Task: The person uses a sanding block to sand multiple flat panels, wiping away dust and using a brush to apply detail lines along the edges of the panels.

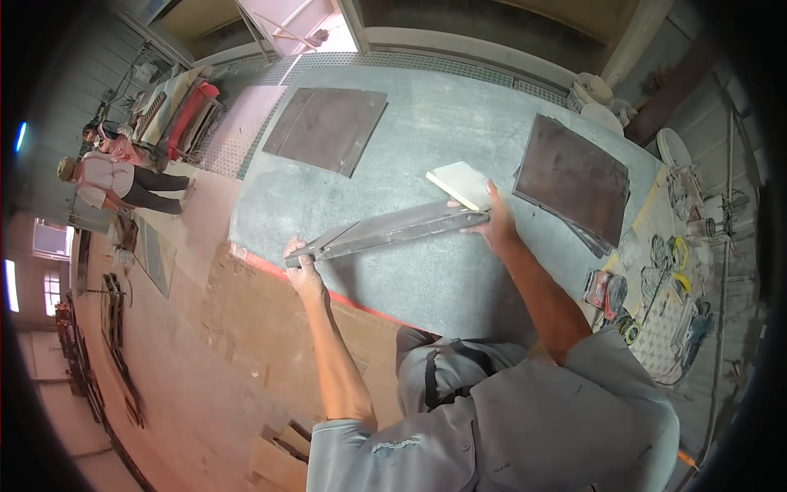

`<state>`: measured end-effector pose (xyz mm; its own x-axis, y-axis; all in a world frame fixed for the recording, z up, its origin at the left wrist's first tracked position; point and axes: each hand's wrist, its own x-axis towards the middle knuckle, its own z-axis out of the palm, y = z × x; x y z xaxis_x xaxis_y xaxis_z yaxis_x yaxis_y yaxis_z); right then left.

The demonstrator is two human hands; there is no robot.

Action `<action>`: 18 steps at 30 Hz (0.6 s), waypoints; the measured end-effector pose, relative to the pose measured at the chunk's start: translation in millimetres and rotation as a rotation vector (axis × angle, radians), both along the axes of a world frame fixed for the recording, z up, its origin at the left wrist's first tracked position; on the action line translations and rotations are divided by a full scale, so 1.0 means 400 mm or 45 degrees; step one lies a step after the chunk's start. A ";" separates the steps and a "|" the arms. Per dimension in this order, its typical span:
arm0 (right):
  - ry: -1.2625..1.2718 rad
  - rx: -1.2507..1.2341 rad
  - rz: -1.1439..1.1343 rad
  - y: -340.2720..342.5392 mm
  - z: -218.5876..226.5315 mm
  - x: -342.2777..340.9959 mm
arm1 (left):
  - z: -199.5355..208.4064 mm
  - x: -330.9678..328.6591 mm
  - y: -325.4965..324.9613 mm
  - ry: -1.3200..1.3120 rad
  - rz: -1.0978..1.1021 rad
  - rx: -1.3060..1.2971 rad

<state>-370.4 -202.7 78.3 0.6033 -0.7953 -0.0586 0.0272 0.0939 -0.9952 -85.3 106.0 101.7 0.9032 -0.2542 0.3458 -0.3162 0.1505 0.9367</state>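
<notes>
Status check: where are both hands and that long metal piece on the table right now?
Left hand grips near end of long metal piece. Right hand presses its far end, beside pale block. Piece lies flat on grey table. Dark plates lie apart from it.

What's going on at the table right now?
A person leans over a large grey work table and holds a long, tapered grey metal piece flat on it. The left hand grips the forked end near the table edge; the right hand presses the other end, beside a small pale block. Dark sheets lie further off. Two other people sit in the background.
</notes>
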 end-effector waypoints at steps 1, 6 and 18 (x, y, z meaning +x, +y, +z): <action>0.111 -0.227 -0.110 -0.015 -0.056 -0.007 | 0.009 0.015 -0.031 0.026 -0.073 -0.055; -0.071 0.672 -0.104 -0.018 0.099 -0.086 | 0.148 -0.060 -0.074 0.091 0.080 0.106; 0.546 -1.838 0.151 0.106 0.448 -0.055 | 0.078 -0.160 -0.058 0.381 -0.086 0.091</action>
